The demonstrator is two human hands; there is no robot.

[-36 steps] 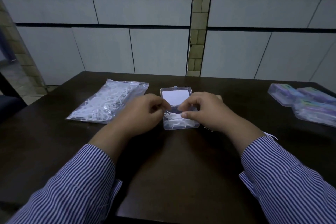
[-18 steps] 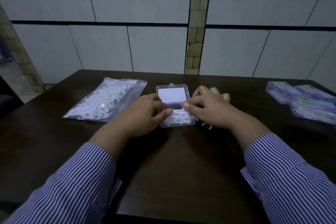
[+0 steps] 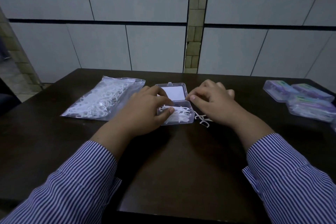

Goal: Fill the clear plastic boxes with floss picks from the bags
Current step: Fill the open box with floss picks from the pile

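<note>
An open clear plastic box (image 3: 188, 114) sits mid-table, its lid (image 3: 175, 92) laid flat behind it, white floss picks (image 3: 181, 112) piled inside. My left hand (image 3: 145, 109) is over the box's left side, thumb and fingers pinching a small bunch of picks at the rim. My right hand (image 3: 214, 102) hovers just right of the box with curled fingers, thumb tip near the box's back right corner; it holds nothing that I can see. A few loose floss picks (image 3: 202, 119) lie on the table under that hand. A clear bag of floss picks (image 3: 103, 100) lies to the left.
Several closed plastic boxes with purple and green labels (image 3: 300, 100) are stacked at the table's right edge. The dark table (image 3: 172, 160) stretches toward me between my striped sleeves. A tiled wall rises behind the table's far edge.
My right hand has drawn away from the box to the right, uncovering loose picks on the table. My left hand stays at the box, still pinching picks.
</note>
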